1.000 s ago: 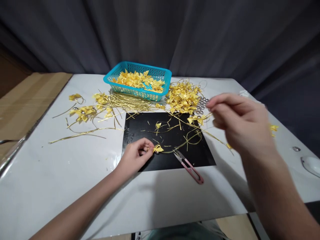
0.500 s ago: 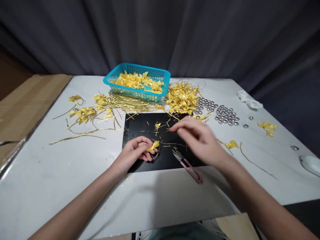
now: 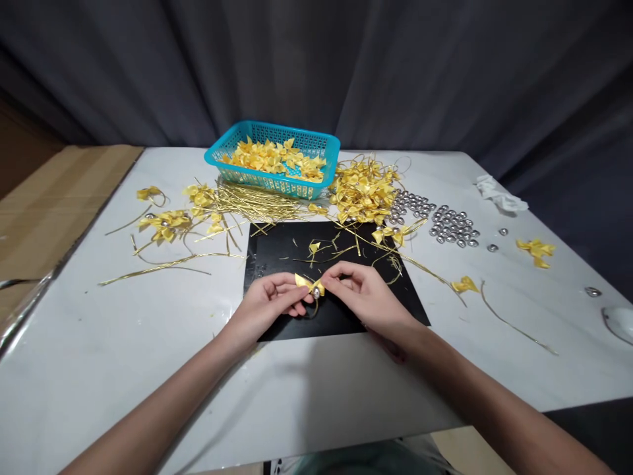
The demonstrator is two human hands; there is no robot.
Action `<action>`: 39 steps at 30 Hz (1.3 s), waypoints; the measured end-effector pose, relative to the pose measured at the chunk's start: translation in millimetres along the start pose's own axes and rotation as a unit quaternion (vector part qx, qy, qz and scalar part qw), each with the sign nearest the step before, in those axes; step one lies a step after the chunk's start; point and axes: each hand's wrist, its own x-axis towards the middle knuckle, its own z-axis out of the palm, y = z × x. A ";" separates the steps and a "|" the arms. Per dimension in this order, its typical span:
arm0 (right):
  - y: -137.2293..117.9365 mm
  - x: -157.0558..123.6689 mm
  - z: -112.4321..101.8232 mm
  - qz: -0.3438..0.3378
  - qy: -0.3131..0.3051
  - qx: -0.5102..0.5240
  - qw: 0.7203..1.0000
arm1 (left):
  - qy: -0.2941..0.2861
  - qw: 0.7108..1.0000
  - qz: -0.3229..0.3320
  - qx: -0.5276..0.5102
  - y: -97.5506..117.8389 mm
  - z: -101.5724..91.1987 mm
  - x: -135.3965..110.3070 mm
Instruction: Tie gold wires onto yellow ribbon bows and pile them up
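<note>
Between my two hands, above the black mat, is a yellow ribbon bow with a silver bead at its middle and a thin gold cord hanging below. My left hand pinches the bow's left side between thumb and fingers. At its right side, the thumb and forefinger of my right hand are closed on the bow's edge. Thread snips with pink handles lie mostly hidden under my right wrist. Cord scraps and a small yellow petal lie on the mat.
A blue basket of yellow ribbon pieces stands at the back, gold cords in front. Right of it lie a pile of yellow bows and silver beads. More bows lie at left; crumpled white tissue at far right.
My right hand has come down and left to meet the bow and closed on its right side. My left hand keeps its hold. The snips are now mostly covered.
</note>
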 end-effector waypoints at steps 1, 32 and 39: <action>0.0 -0.5 0.5 0.003 0.002 0.004 1.000 | 0.004 1.000 0.001 0.000 -0.7 -0.6 0.4; 8.9 -4.2 2.8 -0.185 0.048 -0.109 0.975 | 0.020 0.995 0.027 0.099 -1.7 3.1 -2.8; 7.4 -3.0 12.1 0.018 -0.016 0.087 0.996 | 0.016 0.996 0.036 0.082 -2.5 5.2 -3.0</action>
